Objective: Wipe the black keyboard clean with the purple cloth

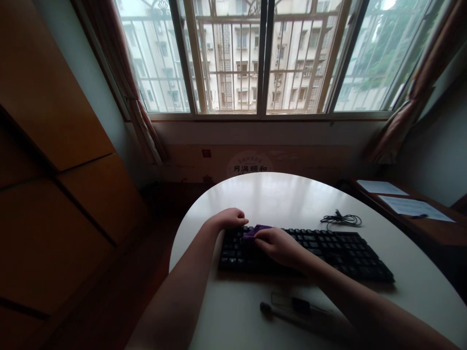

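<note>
A black keyboard lies flat on the round white table. My left hand is closed at the keyboard's far left corner, its fingers curled on the edge; what lies beneath them is partly hidden. Pinched in my right hand is a purple cloth, which touches the keys on the left part of the keyboard. My right forearm passes over the keyboard's near edge and hides some keys.
A coiled black cable lies behind the keyboard. Nearer me are a dark-headed brush and a wire tool with a black middle, partly in shadow. On the right, a brown desk holds papers and a pen.
</note>
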`<act>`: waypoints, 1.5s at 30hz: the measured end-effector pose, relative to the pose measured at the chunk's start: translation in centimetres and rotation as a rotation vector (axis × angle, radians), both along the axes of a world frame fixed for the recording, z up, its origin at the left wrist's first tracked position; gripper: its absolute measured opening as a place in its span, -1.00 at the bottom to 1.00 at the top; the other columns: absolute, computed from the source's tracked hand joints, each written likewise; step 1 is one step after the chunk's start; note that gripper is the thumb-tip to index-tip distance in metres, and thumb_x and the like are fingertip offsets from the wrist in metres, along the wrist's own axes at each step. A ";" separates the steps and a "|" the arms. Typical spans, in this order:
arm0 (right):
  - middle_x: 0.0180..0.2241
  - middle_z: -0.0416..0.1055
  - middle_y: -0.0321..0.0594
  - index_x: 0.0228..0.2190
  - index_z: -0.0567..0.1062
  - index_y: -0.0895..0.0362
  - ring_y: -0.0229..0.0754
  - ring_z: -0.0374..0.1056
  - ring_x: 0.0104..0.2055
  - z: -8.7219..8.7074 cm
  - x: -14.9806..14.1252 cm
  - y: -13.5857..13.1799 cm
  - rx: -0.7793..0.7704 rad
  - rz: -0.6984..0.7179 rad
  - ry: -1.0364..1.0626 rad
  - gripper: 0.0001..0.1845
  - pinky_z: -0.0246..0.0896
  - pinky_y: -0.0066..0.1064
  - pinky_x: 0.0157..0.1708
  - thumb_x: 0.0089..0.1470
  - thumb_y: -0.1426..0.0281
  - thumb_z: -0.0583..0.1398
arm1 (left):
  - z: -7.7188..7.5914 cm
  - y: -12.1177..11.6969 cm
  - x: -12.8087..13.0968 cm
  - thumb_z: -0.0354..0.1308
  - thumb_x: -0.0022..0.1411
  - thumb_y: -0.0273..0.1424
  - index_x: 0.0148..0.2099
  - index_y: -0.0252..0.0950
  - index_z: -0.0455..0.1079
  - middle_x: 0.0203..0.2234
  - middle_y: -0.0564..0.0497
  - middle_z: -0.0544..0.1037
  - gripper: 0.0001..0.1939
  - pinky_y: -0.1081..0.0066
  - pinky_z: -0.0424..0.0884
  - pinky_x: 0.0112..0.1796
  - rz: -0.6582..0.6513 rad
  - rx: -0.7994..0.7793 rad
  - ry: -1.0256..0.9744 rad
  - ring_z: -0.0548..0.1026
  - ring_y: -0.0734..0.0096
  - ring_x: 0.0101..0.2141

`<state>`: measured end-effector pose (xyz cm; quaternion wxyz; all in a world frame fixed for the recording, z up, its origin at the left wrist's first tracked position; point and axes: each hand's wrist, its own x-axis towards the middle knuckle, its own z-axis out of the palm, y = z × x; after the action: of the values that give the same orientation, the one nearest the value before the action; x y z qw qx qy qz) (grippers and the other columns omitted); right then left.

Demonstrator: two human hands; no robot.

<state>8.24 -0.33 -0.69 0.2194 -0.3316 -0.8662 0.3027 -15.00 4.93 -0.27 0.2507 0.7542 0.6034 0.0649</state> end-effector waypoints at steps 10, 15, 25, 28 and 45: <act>-0.50 0.40 -0.29 -0.29 0.44 0.14 -0.20 0.30 -0.49 0.3 2.8 4.4 -0.424 -0.227 0.470 -0.49 0.18 -0.41 -0.50 0.15 -0.05 0.04 | 1.8 -1.0 -1.4 0.36 -0.04 -0.14 0.04 -0.26 0.43 -0.18 -0.03 0.55 -0.40 0.36 0.34 -0.10 -0.140 -0.363 -0.400 0.47 0.27 -0.14; -0.56 0.32 -0.28 -0.53 0.40 0.12 -0.18 0.26 -0.48 2.0 4.2 4.6 0.103 -0.407 0.579 -0.56 0.16 -0.37 -0.46 0.16 0.03 0.12 | 2.0 -1.0 -0.9 0.35 -0.04 -0.06 0.04 -0.26 0.44 -0.15 -0.03 0.54 -0.38 0.38 0.34 -0.11 -0.164 -0.356 -0.316 0.46 0.26 -0.13; -0.28 0.56 -0.22 -0.24 0.56 0.05 -0.13 0.41 -0.23 -1.0 0.9 0.2 0.495 0.108 0.007 -0.85 0.21 -0.25 -0.11 0.11 0.43 0.23 | 0.9 -0.5 -1.2 0.27 0.06 -0.05 -0.03 -0.29 0.48 -0.22 -0.01 0.56 -0.48 0.44 0.33 -0.24 -0.170 -0.289 -0.328 0.45 0.31 -0.21; -0.25 0.55 -0.22 -0.21 0.57 0.04 -0.13 0.40 -0.22 -1.3 0.9 0.3 0.493 0.151 0.060 -0.82 0.23 -0.24 -0.10 0.13 0.43 0.21 | 0.8 -0.5 -1.2 0.27 0.06 -0.08 -0.04 -0.30 0.48 -0.23 -0.01 0.55 -0.50 0.45 0.33 -0.25 -0.176 -0.282 -0.328 0.45 0.33 -0.22; 0.23 0.26 -0.24 -0.20 0.63 -0.14 0.17 0.04 0.31 -2.0 0.8 0.7 0.541 0.154 -0.023 -0.78 -0.12 0.20 0.22 0.14 0.35 0.23 | 0.5 -0.5 -0.9 0.26 0.06 -0.05 -0.11 -0.30 0.50 -0.27 0.00 0.57 -0.53 0.41 0.31 -0.25 -0.179 -0.272 -0.368 0.46 0.33 -0.25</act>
<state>9.02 0.32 -2.72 0.2664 -0.1979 -0.9405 0.0725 -15.89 4.44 0.25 0.4606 0.7395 0.4814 0.0967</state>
